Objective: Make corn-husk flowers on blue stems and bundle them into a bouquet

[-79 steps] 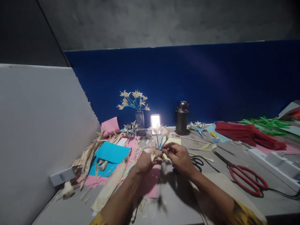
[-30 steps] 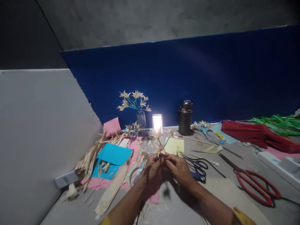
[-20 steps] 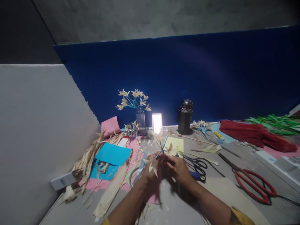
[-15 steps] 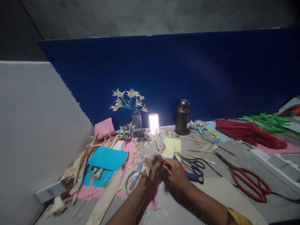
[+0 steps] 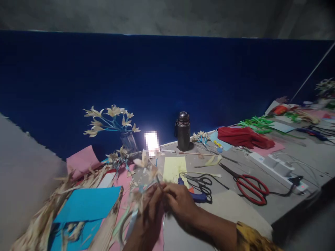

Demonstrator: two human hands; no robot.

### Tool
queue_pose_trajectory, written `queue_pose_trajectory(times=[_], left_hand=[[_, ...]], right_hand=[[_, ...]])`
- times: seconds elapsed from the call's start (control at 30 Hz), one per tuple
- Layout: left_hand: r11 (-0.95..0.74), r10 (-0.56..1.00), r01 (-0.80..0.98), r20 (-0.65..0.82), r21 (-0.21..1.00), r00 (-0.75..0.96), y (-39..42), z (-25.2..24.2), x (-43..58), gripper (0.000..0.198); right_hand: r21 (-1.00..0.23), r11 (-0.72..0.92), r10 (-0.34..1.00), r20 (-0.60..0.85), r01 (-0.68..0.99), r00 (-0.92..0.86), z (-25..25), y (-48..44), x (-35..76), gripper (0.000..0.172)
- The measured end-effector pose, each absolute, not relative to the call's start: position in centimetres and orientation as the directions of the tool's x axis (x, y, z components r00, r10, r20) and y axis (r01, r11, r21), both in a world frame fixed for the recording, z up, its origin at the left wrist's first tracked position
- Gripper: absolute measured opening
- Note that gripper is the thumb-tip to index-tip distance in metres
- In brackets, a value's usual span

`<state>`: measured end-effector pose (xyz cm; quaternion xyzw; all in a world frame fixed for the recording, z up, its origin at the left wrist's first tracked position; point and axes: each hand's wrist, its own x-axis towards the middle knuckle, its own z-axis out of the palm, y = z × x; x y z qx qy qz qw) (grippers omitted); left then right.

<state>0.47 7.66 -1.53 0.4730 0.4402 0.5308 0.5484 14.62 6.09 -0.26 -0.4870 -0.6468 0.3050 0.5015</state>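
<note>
Both hands meet at the lower middle, fingers closed around a thin stem of a cream husk flower sprig point(image 5: 153, 172). Its blossoms stick out above and left of the fingers, partly blurred. My left hand point(image 5: 152, 202) is shut on the stem from the left. Pressed beside it, my right hand point(image 5: 180, 200) pinches the lower stem; its fingertips are partly hidden. Near my left wrist lies a ring that looks like a roll of tape point(image 5: 125, 226). To the right of my right hand are blue-handled pliers point(image 5: 197, 197) and small black scissors point(image 5: 202, 183).
Behind stand a glass vase point(image 5: 128, 141) of husk flowers and a dark flask point(image 5: 184, 132). Blue paper point(image 5: 87, 204) and dried husks point(image 5: 39, 216) lie left. At right are red-handled scissors point(image 5: 252, 190), a power strip point(image 5: 277, 170) and a red cloth point(image 5: 244, 137).
The view has swung to the right, so the tabletop things sit further left and more of the right side shows. Both hands still hold the flower sprig.
</note>
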Motion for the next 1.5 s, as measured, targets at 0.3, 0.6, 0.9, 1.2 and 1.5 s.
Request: queue_pose_trajectory(times=[0.3, 0.6, 0.9, 1.2, 1.5], left_hand=[[0.247, 0.960, -0.328, -0.184, 0.912, 0.211, 7.1, -0.5, 3.0, 0.029], [0.203, 0.967, -0.284, -0.146, 0.937, 0.208, 8.0, -1.7, 2.6, 0.035], [0.236, 0.970, -0.320, -0.204, 0.918, 0.130, 7.4, -0.7, 2.4, 0.026], [0.336, 0.918, -0.441, -0.185, 0.832, 0.350, 7.5, -0.3, 2.8, 0.023], [0.458, 0.870, -0.479, -0.267, 0.749, 0.413, 7.2, -0.5, 2.5, 0.029]], right_hand=[[-0.960, 0.260, 0.861, 0.181, -0.106, 0.475, 1.3, 9.7, 20.1, 0.029], [-0.972, 0.226, 0.882, 0.174, -0.070, 0.438, 1.1, 9.7, 20.2, 0.030], [-0.981, 0.156, 0.965, 0.126, -0.117, 0.232, 1.6, 8.3, 19.4, 0.027], [-0.990, 0.052, 0.998, 0.055, -0.132, -0.015, 0.9, 7.5, 17.5, 0.031], [-0.982, 0.168, 0.979, 0.176, -0.084, -0.103, 0.8, 7.3, 17.8, 0.027]])
